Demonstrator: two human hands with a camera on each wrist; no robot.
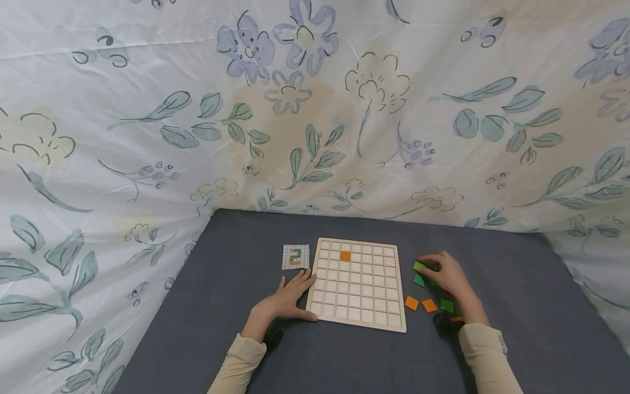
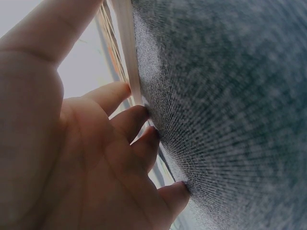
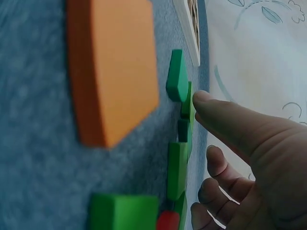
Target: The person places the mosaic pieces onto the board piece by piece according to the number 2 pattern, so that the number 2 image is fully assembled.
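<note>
Right hand point(image 1: 447, 276): thumb and index parted at lime-green tile point(image 1: 419, 265), between wooden grid board point(image 1: 354, 301) and right edge of surface point(image 1: 197, 328); can't tell if gripped. Left hand point(image 1: 286, 298): fingers spread at board's left side, thumb by near-left corner, holding nothing. Board has one orange tile point(image 1: 345, 255): second row from far side, third column from left. Right wrist view shows remaining right fingers bent, plus red tile point(image 3: 167, 221); head view mostly hides both.

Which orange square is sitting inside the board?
The orange square in the wooden board, second row from the top, third from the left. The other orange squares lie loose on the dark table, right of the board.
</note>
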